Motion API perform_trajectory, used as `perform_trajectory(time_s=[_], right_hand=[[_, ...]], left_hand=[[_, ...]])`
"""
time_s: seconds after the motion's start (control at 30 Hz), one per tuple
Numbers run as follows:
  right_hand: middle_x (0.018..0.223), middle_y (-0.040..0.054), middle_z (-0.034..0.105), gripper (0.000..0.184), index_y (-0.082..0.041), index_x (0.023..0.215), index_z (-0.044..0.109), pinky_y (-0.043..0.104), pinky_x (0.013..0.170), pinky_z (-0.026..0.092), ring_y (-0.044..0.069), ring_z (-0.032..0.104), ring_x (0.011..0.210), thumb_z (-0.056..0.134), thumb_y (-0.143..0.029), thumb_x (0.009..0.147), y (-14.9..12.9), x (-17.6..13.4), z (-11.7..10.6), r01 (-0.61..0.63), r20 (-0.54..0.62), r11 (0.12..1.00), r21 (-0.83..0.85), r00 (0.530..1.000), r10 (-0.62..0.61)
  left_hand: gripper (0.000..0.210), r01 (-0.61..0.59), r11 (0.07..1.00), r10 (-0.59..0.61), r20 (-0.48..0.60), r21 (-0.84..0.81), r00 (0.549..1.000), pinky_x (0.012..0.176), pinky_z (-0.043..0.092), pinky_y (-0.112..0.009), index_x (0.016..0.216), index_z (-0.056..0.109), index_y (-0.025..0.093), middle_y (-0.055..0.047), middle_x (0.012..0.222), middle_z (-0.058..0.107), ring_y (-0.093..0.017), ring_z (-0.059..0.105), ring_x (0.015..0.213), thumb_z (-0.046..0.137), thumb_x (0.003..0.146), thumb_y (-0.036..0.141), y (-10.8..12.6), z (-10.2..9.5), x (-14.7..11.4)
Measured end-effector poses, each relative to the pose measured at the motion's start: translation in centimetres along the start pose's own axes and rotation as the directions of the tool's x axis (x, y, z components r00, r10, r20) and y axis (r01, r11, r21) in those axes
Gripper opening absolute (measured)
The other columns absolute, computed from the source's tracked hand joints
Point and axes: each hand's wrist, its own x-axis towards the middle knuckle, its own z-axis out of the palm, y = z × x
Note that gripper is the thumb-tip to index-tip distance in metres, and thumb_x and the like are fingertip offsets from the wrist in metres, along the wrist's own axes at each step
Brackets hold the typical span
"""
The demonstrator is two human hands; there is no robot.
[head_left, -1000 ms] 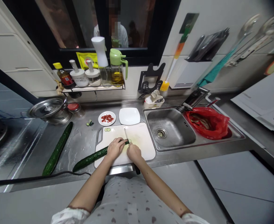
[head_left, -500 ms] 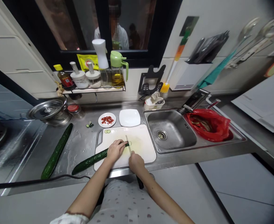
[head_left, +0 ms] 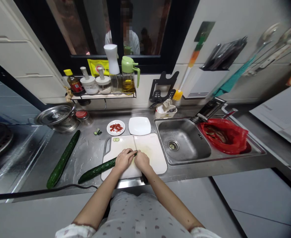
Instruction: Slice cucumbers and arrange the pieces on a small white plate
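A long dark green cucumber (head_left: 97,171) lies with one end on a white cutting board (head_left: 157,157) and the other end over the steel counter. My left hand (head_left: 123,159) grips it near its cut end on the board. My right hand (head_left: 142,161) is closed around the handle of a knife (head_left: 135,142), its thin blade pointing away from me, right beside my left fingertips. The cut face is mostly hidden between both hands. Pale cucumber slices (head_left: 116,139) rest at the board's upper left. Another whole cucumber (head_left: 63,159) lies further left on the counter.
Behind the board stand a plate of chopped red pieces (head_left: 116,128) and a white square plate (head_left: 139,126). A steel sink (head_left: 185,140) adjoins on the right, with a red bag (head_left: 234,136) beyond. A lidded pot (head_left: 57,119) and red-capped jar (head_left: 84,118) are back left.
My right hand and the knife have moved forward and slightly up the board, closer to my left hand. The small slice that showed by the blade is now hidden. The view has shifted slightly.
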Motion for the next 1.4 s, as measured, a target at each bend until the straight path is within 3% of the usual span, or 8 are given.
perform_trajectory(time_s=[0.37,0.87,1.03,1.4], right_hand=[[0.107,0.0186,0.066,0.037,-0.009,0.124,0.048,0.034,0.081,0.045,0.025,0.062,0.104,0.035,-0.015,0.09,0.6,-1.7,0.5,-0.027,0.026,0.999,-0.038,0.999,0.028],[0.097,0.0184,0.068,0.031,-0.01,0.111,0.054,0.033,0.075,0.044,0.027,0.064,0.098,0.033,-0.01,0.089,3.4,-7.0,2.0,-0.038,0.082,0.994,-0.101,0.996,0.047],[0.098,0.0177,0.068,0.03,-0.011,0.11,0.055,0.033,0.077,0.044,0.026,0.064,0.098,0.034,-0.012,0.089,3.3,-6.4,2.0,-0.04,0.075,0.995,-0.088,0.996,0.047],[0.104,0.0183,0.066,0.035,-0.009,0.119,0.052,0.032,0.08,0.044,0.024,0.062,0.102,0.035,-0.018,0.09,1.4,-2.0,0.8,0.0,0.009,1.0,-0.028,1.0,0.0]], left_hand=[[0.034,0.007,1.0,-0.007,0.008,-0.004,1.0,0.086,0.046,-0.027,0.123,0.06,0.034,-0.002,0.107,0.06,-0.016,0.053,0.099,0.045,0.093,0.028,0.0,0.1,0.0],[0.031,0.031,0.999,-0.031,0.006,-0.008,0.999,0.085,0.047,-0.027,0.119,0.062,0.033,-0.002,0.108,0.06,-0.016,0.054,0.1,0.046,0.093,0.029,0.1,0.1,-0.1],[0.032,0.037,0.999,-0.037,0.007,-0.01,0.999,0.086,0.047,-0.027,0.12,0.062,0.033,-0.003,0.107,0.06,-0.016,0.053,0.101,0.046,0.093,0.028,0.2,0.1,-0.1],[0.034,0.015,1.0,-0.015,-0.002,-0.011,1.0,0.084,0.047,-0.027,0.123,0.059,0.035,-0.002,0.105,0.06,-0.016,0.054,0.097,0.047,0.093,0.028,0.3,-0.2,-0.1]])
